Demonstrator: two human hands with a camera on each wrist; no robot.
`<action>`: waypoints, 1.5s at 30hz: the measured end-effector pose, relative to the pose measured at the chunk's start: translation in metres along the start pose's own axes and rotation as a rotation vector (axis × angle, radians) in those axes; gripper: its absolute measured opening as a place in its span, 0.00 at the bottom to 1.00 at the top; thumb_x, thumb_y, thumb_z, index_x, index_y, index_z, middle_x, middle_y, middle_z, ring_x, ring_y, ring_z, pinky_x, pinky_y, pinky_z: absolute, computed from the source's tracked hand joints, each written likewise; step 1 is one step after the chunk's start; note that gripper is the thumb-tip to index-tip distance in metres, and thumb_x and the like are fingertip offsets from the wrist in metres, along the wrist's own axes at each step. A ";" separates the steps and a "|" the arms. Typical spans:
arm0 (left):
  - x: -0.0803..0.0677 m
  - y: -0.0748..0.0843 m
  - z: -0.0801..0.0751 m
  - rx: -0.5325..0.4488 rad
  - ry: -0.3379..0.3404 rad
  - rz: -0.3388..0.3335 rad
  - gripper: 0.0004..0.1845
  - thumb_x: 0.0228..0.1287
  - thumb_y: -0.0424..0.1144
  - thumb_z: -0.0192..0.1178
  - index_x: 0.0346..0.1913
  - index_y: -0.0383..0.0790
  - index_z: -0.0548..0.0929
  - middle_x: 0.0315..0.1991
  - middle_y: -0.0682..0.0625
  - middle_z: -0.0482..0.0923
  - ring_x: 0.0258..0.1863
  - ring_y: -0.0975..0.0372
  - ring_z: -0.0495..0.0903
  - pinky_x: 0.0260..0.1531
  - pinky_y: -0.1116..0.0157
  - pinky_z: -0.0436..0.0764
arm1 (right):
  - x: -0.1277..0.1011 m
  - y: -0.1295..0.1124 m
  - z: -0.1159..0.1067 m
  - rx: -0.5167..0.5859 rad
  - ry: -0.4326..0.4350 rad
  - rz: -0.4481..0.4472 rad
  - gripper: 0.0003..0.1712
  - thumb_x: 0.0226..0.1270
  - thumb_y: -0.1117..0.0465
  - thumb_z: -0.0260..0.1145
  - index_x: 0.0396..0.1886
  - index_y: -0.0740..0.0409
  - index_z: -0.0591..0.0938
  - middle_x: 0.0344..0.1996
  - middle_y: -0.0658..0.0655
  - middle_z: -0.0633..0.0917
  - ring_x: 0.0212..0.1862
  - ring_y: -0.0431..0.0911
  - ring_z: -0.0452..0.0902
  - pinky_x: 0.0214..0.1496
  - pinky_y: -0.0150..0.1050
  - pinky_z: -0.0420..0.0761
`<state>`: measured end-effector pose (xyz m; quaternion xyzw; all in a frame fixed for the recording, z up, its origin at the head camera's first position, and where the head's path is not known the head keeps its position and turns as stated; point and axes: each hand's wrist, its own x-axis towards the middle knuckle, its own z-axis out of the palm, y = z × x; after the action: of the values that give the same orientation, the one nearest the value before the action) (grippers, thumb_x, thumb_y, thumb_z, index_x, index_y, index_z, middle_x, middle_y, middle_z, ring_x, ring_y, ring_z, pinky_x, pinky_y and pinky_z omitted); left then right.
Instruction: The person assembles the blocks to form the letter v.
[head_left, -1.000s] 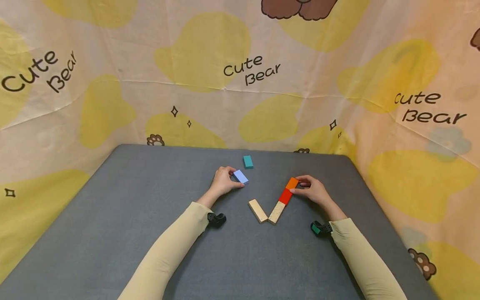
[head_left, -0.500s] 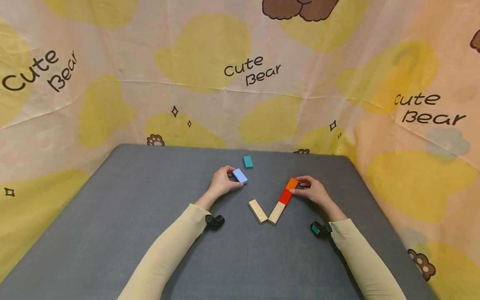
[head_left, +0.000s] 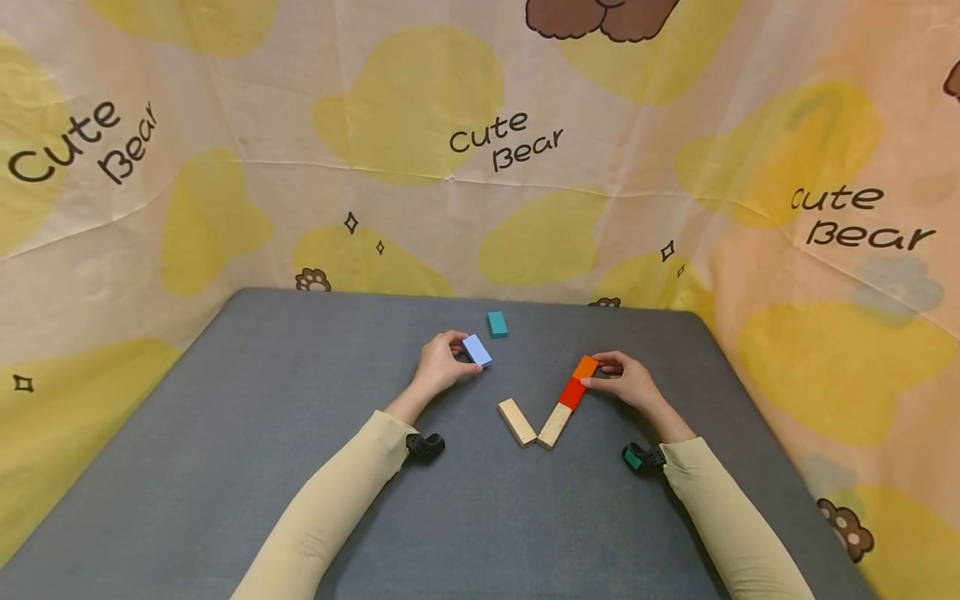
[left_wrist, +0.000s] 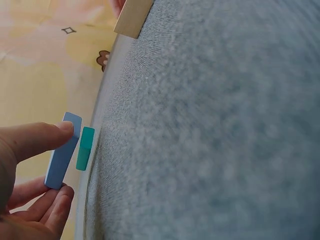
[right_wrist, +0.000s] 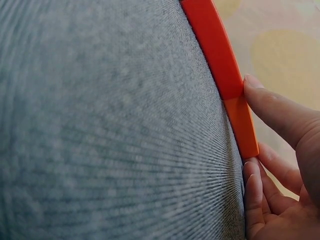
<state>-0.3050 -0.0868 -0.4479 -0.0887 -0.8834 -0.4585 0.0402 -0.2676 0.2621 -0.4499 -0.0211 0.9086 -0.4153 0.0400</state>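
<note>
My left hand (head_left: 438,364) pinches a light blue block (head_left: 477,351) between thumb and fingers; whether it touches the table cannot be told. Just beyond it lies a teal block (head_left: 497,324). My right hand (head_left: 628,382) holds the orange block (head_left: 586,367), with fingers at its far end and the thumb by its seam with the red block (head_left: 572,393). In the right wrist view the thumb (right_wrist: 280,112) touches the red block's edge. A wooden block (head_left: 553,426) continues that slanted row. Another wooden block (head_left: 517,422) meets its near end, forming a V.
The grey cloth-covered table (head_left: 315,375) carries all the blocks. Behind it and at both sides hangs a printed fabric (head_left: 420,100). Black bands sit on both wrists, the left band (head_left: 425,448) and the right band (head_left: 642,457).
My left hand has drawn slightly left with the light blue block, away from the row. The right hand and the other blocks stay where they were.
</note>
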 end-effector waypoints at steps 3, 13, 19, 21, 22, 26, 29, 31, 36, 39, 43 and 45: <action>-0.002 0.002 -0.002 0.002 0.001 -0.001 0.33 0.41 0.37 0.77 0.54 0.34 0.78 0.47 0.40 0.78 0.47 0.51 0.79 0.50 0.56 0.77 | 0.000 0.000 0.000 0.000 -0.001 0.006 0.41 0.53 0.45 0.73 0.62 0.61 0.72 0.60 0.66 0.74 0.59 0.58 0.70 0.60 0.52 0.71; -0.008 0.005 -0.006 0.008 0.000 0.018 0.33 0.41 0.37 0.77 0.54 0.34 0.78 0.45 0.40 0.77 0.46 0.51 0.79 0.49 0.56 0.77 | 0.001 0.000 0.000 -0.014 -0.004 -0.002 0.40 0.53 0.45 0.73 0.62 0.61 0.72 0.59 0.66 0.75 0.59 0.58 0.71 0.60 0.53 0.71; -0.012 0.007 -0.008 0.016 -0.005 0.031 0.33 0.40 0.37 0.77 0.54 0.33 0.78 0.45 0.40 0.77 0.46 0.51 0.79 0.49 0.56 0.77 | 0.000 -0.001 0.000 -0.014 -0.002 0.003 0.40 0.53 0.45 0.73 0.62 0.61 0.73 0.59 0.66 0.75 0.59 0.58 0.71 0.60 0.53 0.71; -0.013 0.008 -0.009 0.019 -0.005 0.034 0.34 0.40 0.37 0.78 0.54 0.33 0.78 0.44 0.40 0.77 0.45 0.51 0.79 0.49 0.56 0.77 | 0.001 0.000 0.000 -0.011 0.000 0.002 0.40 0.53 0.45 0.73 0.62 0.61 0.72 0.59 0.66 0.75 0.58 0.58 0.71 0.60 0.52 0.71; -0.014 0.008 -0.009 0.024 -0.005 0.034 0.34 0.39 0.37 0.78 0.54 0.33 0.78 0.44 0.40 0.77 0.45 0.51 0.79 0.49 0.56 0.77 | 0.001 -0.001 0.000 -0.007 0.001 0.003 0.40 0.53 0.45 0.73 0.62 0.61 0.72 0.59 0.66 0.75 0.58 0.58 0.71 0.60 0.52 0.71; -0.016 0.009 -0.009 0.032 -0.006 0.034 0.34 0.39 0.37 0.78 0.54 0.33 0.78 0.44 0.41 0.77 0.45 0.51 0.79 0.49 0.56 0.77 | 0.000 -0.001 0.000 -0.004 0.003 0.007 0.40 0.53 0.46 0.73 0.62 0.61 0.72 0.59 0.66 0.74 0.59 0.58 0.71 0.60 0.52 0.72; -0.018 0.010 -0.009 0.034 -0.009 0.032 0.34 0.39 0.38 0.78 0.54 0.34 0.78 0.44 0.41 0.77 0.45 0.51 0.79 0.49 0.56 0.77 | 0.000 0.000 0.001 -0.012 0.002 0.004 0.40 0.53 0.46 0.73 0.62 0.61 0.72 0.59 0.66 0.74 0.59 0.58 0.71 0.60 0.52 0.71; -0.019 0.011 -0.009 0.034 -0.013 0.028 0.34 0.39 0.38 0.78 0.54 0.34 0.78 0.44 0.41 0.77 0.45 0.51 0.78 0.49 0.56 0.77 | 0.000 0.000 0.001 -0.015 0.001 0.002 0.40 0.54 0.46 0.73 0.62 0.61 0.72 0.59 0.66 0.74 0.59 0.58 0.71 0.60 0.52 0.71; -0.023 0.016 -0.009 0.039 -0.027 0.023 0.34 0.40 0.39 0.78 0.54 0.35 0.78 0.44 0.41 0.77 0.45 0.52 0.78 0.49 0.56 0.77 | 0.000 0.001 0.000 -0.014 -0.002 0.000 0.40 0.54 0.46 0.73 0.62 0.61 0.72 0.59 0.66 0.74 0.59 0.58 0.71 0.60 0.53 0.71; -0.024 0.017 -0.009 0.041 -0.034 0.024 0.34 0.40 0.39 0.78 0.54 0.35 0.79 0.44 0.42 0.77 0.45 0.52 0.78 0.49 0.56 0.77 | 0.000 0.001 0.000 -0.009 -0.003 0.002 0.40 0.53 0.46 0.73 0.62 0.61 0.72 0.59 0.66 0.74 0.59 0.58 0.71 0.60 0.53 0.71; -0.024 0.019 -0.008 0.045 -0.034 0.032 0.34 0.39 0.39 0.78 0.54 0.35 0.79 0.43 0.42 0.77 0.45 0.51 0.78 0.48 0.56 0.77 | 0.002 0.002 0.000 -0.010 -0.003 0.000 0.40 0.53 0.46 0.73 0.62 0.61 0.72 0.59 0.66 0.74 0.59 0.58 0.71 0.60 0.52 0.71; -0.024 0.021 -0.007 0.052 -0.036 0.037 0.34 0.40 0.40 0.78 0.54 0.35 0.79 0.44 0.42 0.77 0.45 0.51 0.79 0.48 0.56 0.77 | 0.002 0.003 0.000 -0.011 -0.003 -0.001 0.41 0.53 0.45 0.73 0.62 0.61 0.72 0.59 0.66 0.74 0.59 0.58 0.71 0.60 0.52 0.71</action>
<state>-0.2775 -0.0840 -0.4305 -0.1122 -0.8937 -0.4330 0.0352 -0.2701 0.2642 -0.4524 -0.0221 0.9107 -0.4105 0.0409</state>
